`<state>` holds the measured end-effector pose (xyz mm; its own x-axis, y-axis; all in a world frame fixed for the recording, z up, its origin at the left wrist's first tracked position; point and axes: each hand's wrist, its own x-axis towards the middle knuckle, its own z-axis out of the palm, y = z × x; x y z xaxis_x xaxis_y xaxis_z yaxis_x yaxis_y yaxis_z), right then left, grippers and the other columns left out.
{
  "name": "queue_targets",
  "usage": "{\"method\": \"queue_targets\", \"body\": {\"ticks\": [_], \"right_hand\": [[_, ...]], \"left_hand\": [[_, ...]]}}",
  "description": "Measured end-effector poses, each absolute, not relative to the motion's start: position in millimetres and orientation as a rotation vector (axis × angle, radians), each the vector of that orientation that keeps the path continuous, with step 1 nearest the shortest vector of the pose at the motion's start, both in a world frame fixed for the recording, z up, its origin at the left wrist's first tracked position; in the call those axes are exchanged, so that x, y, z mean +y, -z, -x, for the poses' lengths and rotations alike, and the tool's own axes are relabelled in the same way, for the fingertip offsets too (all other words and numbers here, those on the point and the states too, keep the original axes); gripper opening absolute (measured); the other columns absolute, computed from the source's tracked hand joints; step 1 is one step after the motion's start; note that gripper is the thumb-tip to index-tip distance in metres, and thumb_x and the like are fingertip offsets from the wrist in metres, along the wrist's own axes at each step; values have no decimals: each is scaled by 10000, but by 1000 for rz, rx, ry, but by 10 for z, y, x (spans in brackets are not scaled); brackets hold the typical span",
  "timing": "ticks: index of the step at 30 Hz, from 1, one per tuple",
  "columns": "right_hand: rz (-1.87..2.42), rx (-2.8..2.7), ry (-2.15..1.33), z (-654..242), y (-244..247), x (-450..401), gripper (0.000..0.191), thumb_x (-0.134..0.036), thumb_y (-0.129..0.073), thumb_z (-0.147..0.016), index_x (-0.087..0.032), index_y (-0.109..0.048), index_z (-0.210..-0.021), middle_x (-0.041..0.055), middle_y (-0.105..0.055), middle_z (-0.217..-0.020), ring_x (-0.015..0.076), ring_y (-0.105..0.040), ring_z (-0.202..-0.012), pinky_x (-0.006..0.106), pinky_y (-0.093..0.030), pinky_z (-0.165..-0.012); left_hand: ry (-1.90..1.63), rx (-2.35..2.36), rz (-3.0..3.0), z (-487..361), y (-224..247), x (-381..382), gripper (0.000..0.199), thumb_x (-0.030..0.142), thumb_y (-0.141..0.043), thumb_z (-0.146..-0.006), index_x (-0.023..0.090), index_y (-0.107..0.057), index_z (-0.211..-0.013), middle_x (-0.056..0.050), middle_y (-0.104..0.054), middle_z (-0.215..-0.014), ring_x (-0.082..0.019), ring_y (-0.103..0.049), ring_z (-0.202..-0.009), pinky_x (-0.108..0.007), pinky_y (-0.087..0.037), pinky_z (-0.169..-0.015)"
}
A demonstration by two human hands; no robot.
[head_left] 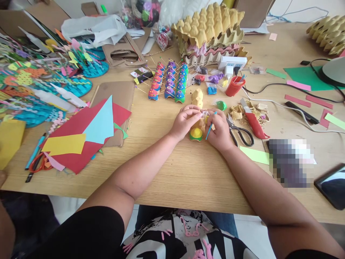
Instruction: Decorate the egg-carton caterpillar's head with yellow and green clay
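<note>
My left hand [185,122] pinches one side of a small clear plastic bag [205,113] with a yellow bit showing in it. The other side of the bag is at the fingertips of my right hand [219,131], which also holds a thin blue stick [209,130] pointing down. Under and between both hands stands a strip of egg carton [197,96]. Its far part is bare and pale, while the near cup [196,133] is covered in yellow and green. My fingers hide the middle of the strip.
Three decorated egg-carton strips [170,81] stand beyond my hands, by stacked egg trays [207,28]. Scissors [241,133], a red-handled knife [254,120] and a red cup [235,86] lie or stand right. Coloured sheets [81,144] lie left; cables cross the right side.
</note>
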<state>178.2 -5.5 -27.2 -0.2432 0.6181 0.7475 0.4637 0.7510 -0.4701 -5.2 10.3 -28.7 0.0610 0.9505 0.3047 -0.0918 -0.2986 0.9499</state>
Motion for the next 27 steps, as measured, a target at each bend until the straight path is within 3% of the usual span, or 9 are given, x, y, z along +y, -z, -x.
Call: {"method": "queue_targets", "body": {"ticks": [13,21,27], "right_hand": [[859,-1898,-224,-1789,250,-80,246,-65,-609,-867,-291,-513,-857,48,-830,-1129,301,-721,-1216,556,-616,-1012],[811,-1871,-230,-1783,245,-80,251,-56,-605,-865,-287,-507,-860,43,-780,-1057,284,-713,-1145,510,-618,-949],[851,-1874,-248,-1780,244,-76,251,-69,-605,-877,-292,-491,-851,46,-805,-1056,293,-717,-1150,537,-611,-974]], "left_hand": [[-1395,1030,-1621,76,264,89,184,428,-785,-933,271,-882,-931,-63,-770,-1141,-249,-684,-1246,-478,-480,-1231],[-1396,1036,-1647,87,255,83,234,454,-751,-960,264,-885,-937,-74,-777,-1168,-251,-676,-1266,-476,-458,-1235],[-1377,1100,-1729,83,272,90,303,545,-755,-977,264,-869,-964,-81,-758,-1202,-253,-659,-1297,-468,-450,-1247]]}}
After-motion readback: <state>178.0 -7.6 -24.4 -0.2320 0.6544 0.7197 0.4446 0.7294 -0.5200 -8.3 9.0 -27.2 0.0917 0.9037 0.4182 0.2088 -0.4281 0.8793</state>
